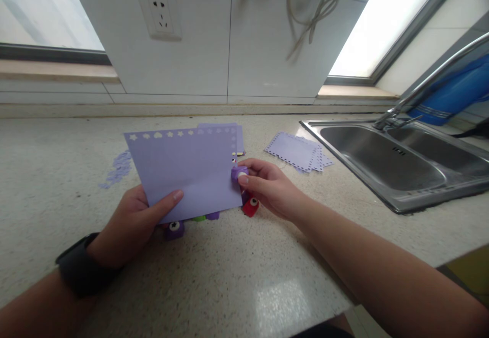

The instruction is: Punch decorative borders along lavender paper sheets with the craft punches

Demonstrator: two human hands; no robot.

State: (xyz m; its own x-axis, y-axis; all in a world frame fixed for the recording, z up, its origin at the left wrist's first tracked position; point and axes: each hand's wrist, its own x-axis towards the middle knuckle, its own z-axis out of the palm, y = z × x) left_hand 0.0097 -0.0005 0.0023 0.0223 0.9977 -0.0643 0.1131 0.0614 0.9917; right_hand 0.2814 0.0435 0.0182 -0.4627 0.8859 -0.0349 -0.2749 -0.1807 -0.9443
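My left hand point(139, 221) grips the lower left corner of a lilac paper sheet point(191, 170) and holds it above the counter. Star and heart shapes are punched along its top edge, and small holes run down its right edge. My right hand point(267, 185) pinches a small purple craft punch point(239, 174) clamped on the sheet's right edge. Under the sheet lie more small punches: a purple one point(174, 229), a green one point(198, 219) and a red one point(251, 206).
A stack of punched lilac sheets point(296, 150) lies near the steel sink point(385, 162) at right, with a tap point(428, 81). Paper scraps point(118, 167) lie at left. Another lilac sheet point(239, 137) sits behind. A wall socket point(160, 15) and a cord point(317, 7) are above.
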